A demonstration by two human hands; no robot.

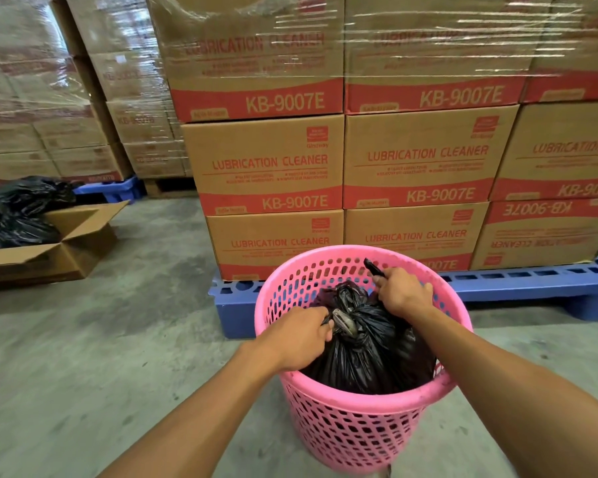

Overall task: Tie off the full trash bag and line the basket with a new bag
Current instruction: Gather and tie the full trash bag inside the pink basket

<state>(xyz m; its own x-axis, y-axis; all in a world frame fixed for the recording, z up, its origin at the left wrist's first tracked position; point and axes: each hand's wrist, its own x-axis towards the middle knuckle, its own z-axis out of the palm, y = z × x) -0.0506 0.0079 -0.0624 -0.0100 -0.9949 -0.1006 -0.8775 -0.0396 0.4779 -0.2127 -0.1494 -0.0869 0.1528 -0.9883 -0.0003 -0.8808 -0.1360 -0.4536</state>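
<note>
A pink perforated basket (353,432) stands on the concrete floor in front of me. Inside it sits a full black trash bag (363,353), its top gathered into a knot near the basket's middle. My left hand (301,336) is closed on one black end of the bag, left of the knot. My right hand (403,291) is closed on the other end, which sticks up past my thumb toward the far rim. The two ends are pulled apart across the knot.
A blue pallet (518,284) loaded with stacked cardboard cartons (415,160) stands right behind the basket. At the left, an open cardboard box (66,246) holds black bags (14,212). Bare concrete floor lies to the left and front.
</note>
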